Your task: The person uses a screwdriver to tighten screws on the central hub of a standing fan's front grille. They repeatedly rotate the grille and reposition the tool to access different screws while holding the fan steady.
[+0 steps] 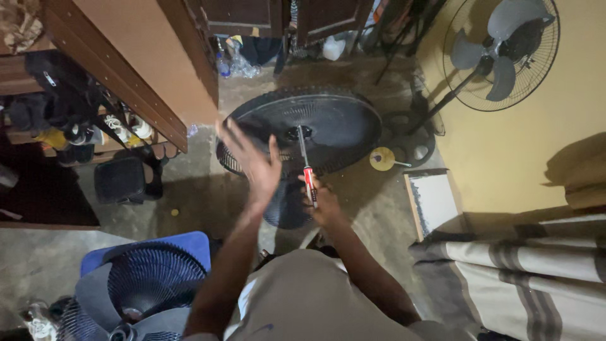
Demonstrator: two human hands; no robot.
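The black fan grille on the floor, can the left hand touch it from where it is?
Probably yes. The left hand is open and raised right over the near edge of the black fan grille, with nothing between them. The right hand holds the screwdriver at its centre.

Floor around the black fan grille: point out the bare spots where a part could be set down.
Bare concrete lies left of the black fan grille, between it and the black stool, and further down toward the blue fan. Right of the grille it is crowded: yellow disc, framed board, standing fan.
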